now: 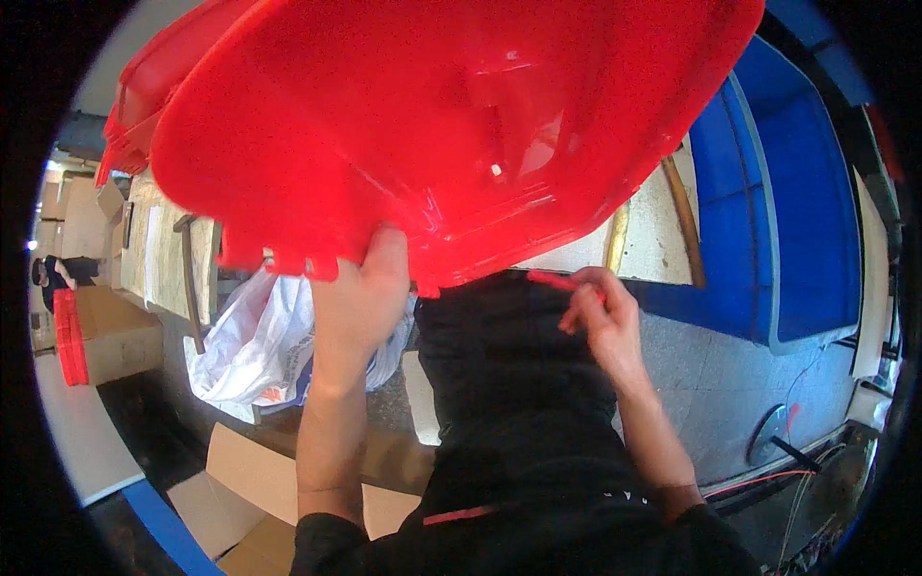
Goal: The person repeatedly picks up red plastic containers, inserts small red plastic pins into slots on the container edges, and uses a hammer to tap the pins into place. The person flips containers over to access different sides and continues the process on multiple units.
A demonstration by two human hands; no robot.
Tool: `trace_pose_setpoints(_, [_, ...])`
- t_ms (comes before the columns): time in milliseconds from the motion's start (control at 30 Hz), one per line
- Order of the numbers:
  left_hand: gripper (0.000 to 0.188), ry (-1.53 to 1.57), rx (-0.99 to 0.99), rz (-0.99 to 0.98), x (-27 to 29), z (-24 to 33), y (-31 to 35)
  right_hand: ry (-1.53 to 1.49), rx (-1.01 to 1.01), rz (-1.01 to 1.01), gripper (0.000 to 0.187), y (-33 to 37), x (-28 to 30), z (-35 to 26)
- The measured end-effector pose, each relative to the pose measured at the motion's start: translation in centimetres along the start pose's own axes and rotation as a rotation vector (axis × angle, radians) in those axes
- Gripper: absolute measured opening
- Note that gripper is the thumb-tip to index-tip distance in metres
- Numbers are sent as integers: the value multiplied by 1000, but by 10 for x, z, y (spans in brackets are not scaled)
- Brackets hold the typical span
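Note:
A large, curved red plastic shell (384, 125) fills the upper part of the view, tilted up in front of me. My left hand (360, 293) grips its lower edge, with the thumb on the inner face and the other fingers hidden behind. Small tabs and slots run along that edge. Just below and right of the shell, my right hand (607, 322) is closed around a slim red stick-like piece (550, 280), whose tip points left toward the shell's rim. Exactly what kind of thing it is cannot be made out.
Blue plastic bins (812, 192) stand at the right. Behind the shell is a worktop with a wooden handle (684, 221). A hammer (190, 278) and white plastic bag (254, 341) are at left. An open cardboard box (254, 470) sits low left, another box (115, 331) farther left.

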State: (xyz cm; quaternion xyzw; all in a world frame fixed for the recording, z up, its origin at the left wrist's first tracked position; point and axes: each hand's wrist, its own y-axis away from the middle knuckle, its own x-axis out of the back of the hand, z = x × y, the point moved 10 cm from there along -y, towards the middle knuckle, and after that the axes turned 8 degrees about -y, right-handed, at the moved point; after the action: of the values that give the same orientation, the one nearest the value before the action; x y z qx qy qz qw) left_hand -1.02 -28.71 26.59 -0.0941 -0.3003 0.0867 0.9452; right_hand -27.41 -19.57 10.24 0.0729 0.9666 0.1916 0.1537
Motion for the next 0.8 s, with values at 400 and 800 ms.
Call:
trace_pose_setpoints(400, [17,-108,-239,-55,-2,22,10,478,190,144,20,-5,0,7])
trace_pose_setpoints(800, [32,109,-139,-141,-26,-3,1,43,-149,-35,32,-19,-18,67])
